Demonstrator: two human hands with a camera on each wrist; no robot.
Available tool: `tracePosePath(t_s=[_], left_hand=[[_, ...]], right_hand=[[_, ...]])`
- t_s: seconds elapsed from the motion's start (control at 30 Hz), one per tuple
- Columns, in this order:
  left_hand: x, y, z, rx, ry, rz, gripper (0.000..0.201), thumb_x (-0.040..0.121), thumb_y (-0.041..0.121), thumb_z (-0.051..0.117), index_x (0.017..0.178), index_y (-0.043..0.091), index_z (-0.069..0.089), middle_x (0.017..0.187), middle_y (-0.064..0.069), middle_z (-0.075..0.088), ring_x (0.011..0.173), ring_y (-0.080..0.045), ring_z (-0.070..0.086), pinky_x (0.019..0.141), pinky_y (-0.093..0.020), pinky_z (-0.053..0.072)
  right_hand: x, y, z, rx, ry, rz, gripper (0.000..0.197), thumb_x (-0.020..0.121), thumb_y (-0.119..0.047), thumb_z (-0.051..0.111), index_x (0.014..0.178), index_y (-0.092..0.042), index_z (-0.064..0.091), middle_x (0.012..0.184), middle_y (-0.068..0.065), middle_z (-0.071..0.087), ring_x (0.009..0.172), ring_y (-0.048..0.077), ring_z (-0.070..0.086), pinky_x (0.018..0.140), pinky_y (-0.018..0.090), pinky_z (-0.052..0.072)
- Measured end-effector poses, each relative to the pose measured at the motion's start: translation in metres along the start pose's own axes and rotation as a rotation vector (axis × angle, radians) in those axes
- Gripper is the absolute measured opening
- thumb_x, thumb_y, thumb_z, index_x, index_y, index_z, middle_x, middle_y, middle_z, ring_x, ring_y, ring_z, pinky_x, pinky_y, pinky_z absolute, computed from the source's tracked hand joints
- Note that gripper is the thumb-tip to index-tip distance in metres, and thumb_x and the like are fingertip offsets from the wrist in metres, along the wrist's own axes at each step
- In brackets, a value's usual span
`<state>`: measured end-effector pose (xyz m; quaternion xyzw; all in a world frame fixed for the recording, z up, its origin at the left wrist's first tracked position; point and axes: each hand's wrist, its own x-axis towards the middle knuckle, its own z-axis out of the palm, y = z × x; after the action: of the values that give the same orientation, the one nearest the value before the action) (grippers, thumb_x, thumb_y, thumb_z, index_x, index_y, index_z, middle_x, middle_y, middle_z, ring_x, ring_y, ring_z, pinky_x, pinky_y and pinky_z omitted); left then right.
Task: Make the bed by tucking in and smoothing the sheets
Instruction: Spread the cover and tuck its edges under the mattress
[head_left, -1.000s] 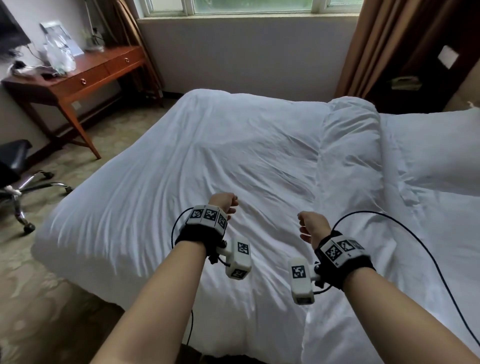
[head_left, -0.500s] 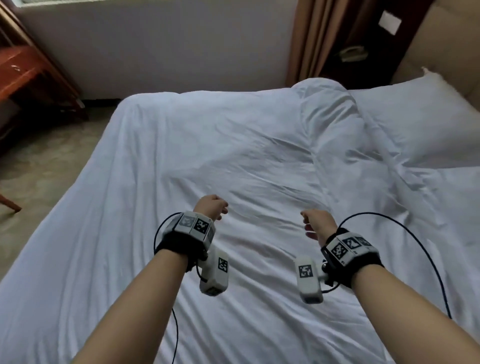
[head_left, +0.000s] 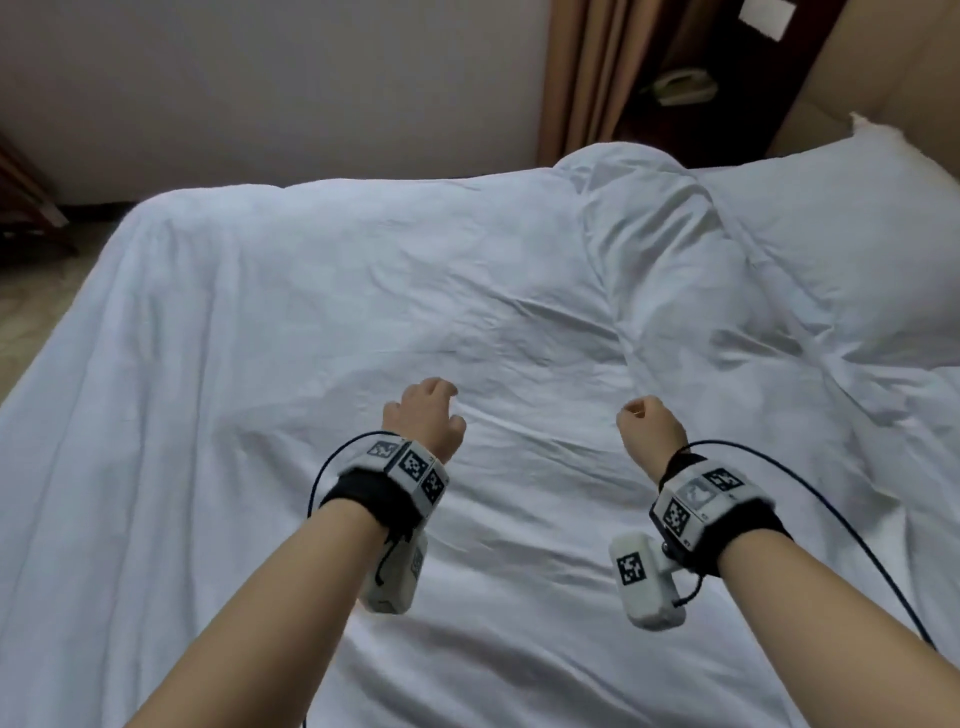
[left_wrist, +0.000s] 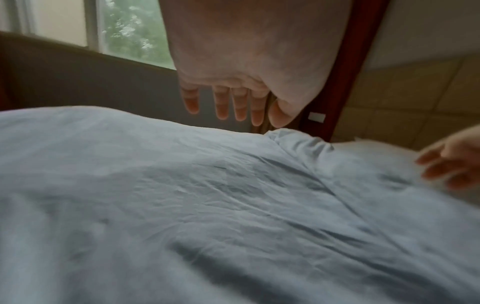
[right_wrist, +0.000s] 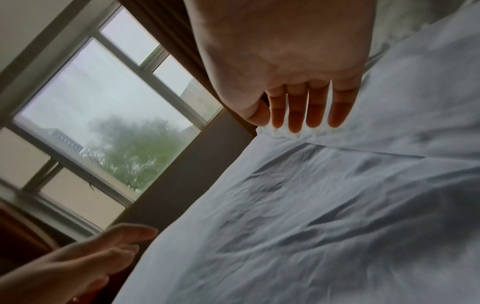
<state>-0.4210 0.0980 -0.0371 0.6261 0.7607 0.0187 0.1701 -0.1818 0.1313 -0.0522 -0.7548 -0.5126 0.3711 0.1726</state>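
Note:
A wrinkled white sheet (head_left: 322, 322) covers the whole bed, with a folded-back band (head_left: 654, 249) running across it near the pillow (head_left: 852, 249). Both hands hover over the middle of the bed, holding nothing. My left hand (head_left: 428, 415) hangs with straight, spread fingers (left_wrist: 222, 102) above the creased sheet (left_wrist: 207, 195). My right hand (head_left: 647, 423) is to its right, its fingers (right_wrist: 296, 111) straight and close together above the sheet (right_wrist: 324, 205). Neither hand visibly touches the cloth.
A beige wall (head_left: 260, 88) and brown curtain (head_left: 587, 78) stand behind the bed. A dark nightstand with a telephone (head_left: 680, 85) sits at the far right beside the headboard (head_left: 893, 78). Floor (head_left: 31, 301) shows at the left. A window (right_wrist: 103, 115) lies beyond.
My view has turned right and closer over the bed; the desk and chair have left the frame. Both hands have reached a little farther forward over the sheet, still empty.

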Motion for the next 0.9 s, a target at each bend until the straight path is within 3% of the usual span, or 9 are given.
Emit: tracePosePath(t_s=[0.07,0.23,0.43,0.53,0.7,0.9], left_hand=[[0.04,0.005,0.021,0.094,-0.018,0.048,0.051,0.094,0.029,0.04,0.143,0.023,0.029,0.156,0.006,0.019,0.142,-0.014,0.02,0.113,-0.042,0.02],[0.129,0.014,0.072,0.129,-0.094,0.042,0.065,0.098,0.039,0.033,0.151,0.023,0.001,0.159,0.007,-0.006,0.147,-0.014,0.0,0.117,-0.047,0.007],[0.211,0.033,0.109,0.172,-0.048,0.078,0.069,0.097,0.045,0.031,0.151,0.023,-0.006,0.158,0.007,-0.013,0.147,-0.014,-0.009,0.117,-0.049,-0.002],[0.241,0.052,0.125,0.16,-0.08,0.1,0.075,0.095,0.051,0.034,0.151,0.024,-0.008,0.157,0.007,-0.017,0.146,-0.014,-0.014,0.115,-0.051,-0.007],[0.226,0.013,0.182,0.2,-0.289,-0.043,0.102,0.082,0.071,0.041,0.149,0.018,-0.015,0.157,-0.001,-0.021,0.145,-0.02,-0.017,0.115,-0.053,-0.004],[0.206,-0.016,0.206,0.205,-0.365,-0.081,0.115,0.075,0.075,0.047,0.146,0.02,-0.025,0.153,-0.002,-0.031,0.143,-0.02,-0.023,0.112,-0.057,-0.01]], right_hand=[[0.041,0.001,0.011,-0.066,0.015,-0.07,0.035,0.093,-0.02,0.044,0.126,-0.007,0.048,0.132,0.014,0.047,0.123,0.032,0.042,0.102,0.039,0.037],[0.128,0.023,0.034,-0.334,0.009,-0.25,0.051,0.094,-0.022,0.043,0.143,-0.012,0.032,0.15,0.009,0.03,0.138,0.027,0.023,0.112,0.04,0.024],[0.206,0.036,0.049,-0.462,-0.013,-0.34,0.061,0.096,-0.029,0.038,0.15,-0.016,0.014,0.159,0.004,0.008,0.146,0.022,0.007,0.118,0.043,0.013],[0.235,0.025,0.061,-0.489,0.006,-0.387,0.061,0.096,-0.029,0.037,0.15,-0.019,0.012,0.159,0.003,0.002,0.147,0.02,0.003,0.118,0.045,0.011],[0.274,0.0,0.064,-0.483,0.032,-0.446,0.059,0.096,-0.025,0.037,0.15,-0.019,0.014,0.159,0.004,0.002,0.146,0.02,0.003,0.116,0.044,0.011],[0.307,-0.001,0.069,-0.624,0.001,-0.477,0.06,0.096,-0.028,0.037,0.15,-0.019,0.011,0.159,0.003,0.001,0.146,0.02,0.003,0.115,0.049,0.013]])
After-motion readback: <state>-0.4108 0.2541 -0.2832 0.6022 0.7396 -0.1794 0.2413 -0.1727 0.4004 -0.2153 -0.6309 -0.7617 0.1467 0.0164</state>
